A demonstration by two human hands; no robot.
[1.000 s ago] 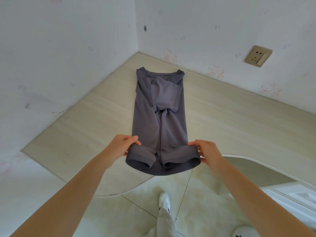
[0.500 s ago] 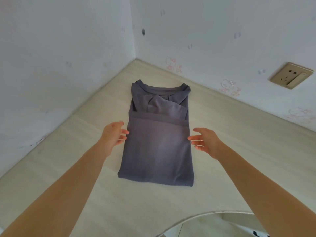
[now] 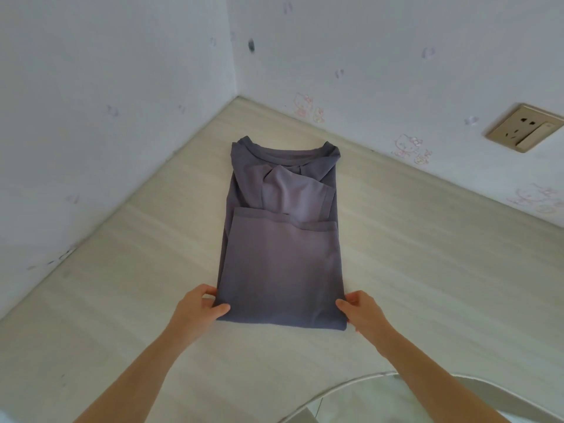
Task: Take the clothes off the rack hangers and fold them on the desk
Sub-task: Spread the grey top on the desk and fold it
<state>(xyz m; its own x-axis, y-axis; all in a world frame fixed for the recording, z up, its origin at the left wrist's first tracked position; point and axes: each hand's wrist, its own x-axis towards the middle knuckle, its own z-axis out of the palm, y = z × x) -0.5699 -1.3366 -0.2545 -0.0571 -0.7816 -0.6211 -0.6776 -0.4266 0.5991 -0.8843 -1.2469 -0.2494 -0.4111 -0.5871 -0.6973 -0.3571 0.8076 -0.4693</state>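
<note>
No readable text, labels, brands or numbers anywhere. Grey shirt (image 3: 280, 239): plain, no print or tag lettering visible. Wall socket (image 3: 524, 127) right of shirt: no legible marking. Wall (image 3: 396, 56) behind shirt: faint pink cartoon cat stickers (image 3: 303, 104) between shirt collar and socket, more below socket; pictures only, no words legible. Small pale marks higher on wall, too blurred to read.

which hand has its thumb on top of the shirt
The left hand: its thumb lies on top of the grey shirt at the near left corner. The right hand grips the near right corner from the side.
</note>
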